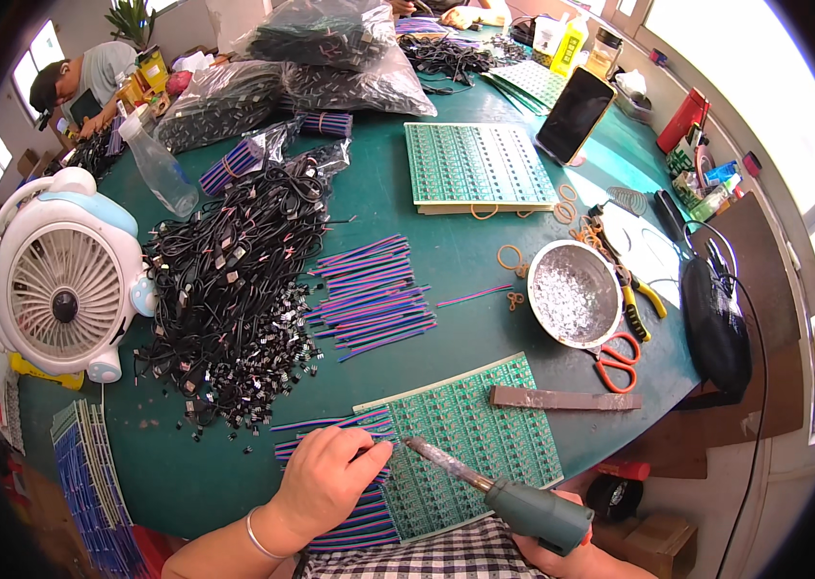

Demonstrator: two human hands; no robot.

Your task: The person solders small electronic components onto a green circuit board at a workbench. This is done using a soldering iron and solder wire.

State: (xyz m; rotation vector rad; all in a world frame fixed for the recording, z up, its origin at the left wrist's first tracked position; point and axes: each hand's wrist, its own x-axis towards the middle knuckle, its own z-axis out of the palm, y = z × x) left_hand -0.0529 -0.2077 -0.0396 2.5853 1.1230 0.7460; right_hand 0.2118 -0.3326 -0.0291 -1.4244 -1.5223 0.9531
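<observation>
A green circuit board panel [470,425] lies at the table's near edge, with blue, pink and black wires [354,529] in a row along its left side. Over that row my left hand [326,478] is closed, thumb and forefinger pinched on a wire at the board; the wire's end is mostly hidden. My right hand [552,552] grips the green handle of a soldering iron [533,511]. The iron's tip points left, just right of my left fingertips. A brown bar [565,399] rests across the panel's upper right corner.
Left of centre lie a heap of black cables [234,256] and loose wires [374,299]. A fan [65,289] stands at far left. Right are a metal bowl [574,294], scissors [617,362] and pliers [634,299]. Farther back are stacked boards [475,164], a phone [576,116] and another person [99,82].
</observation>
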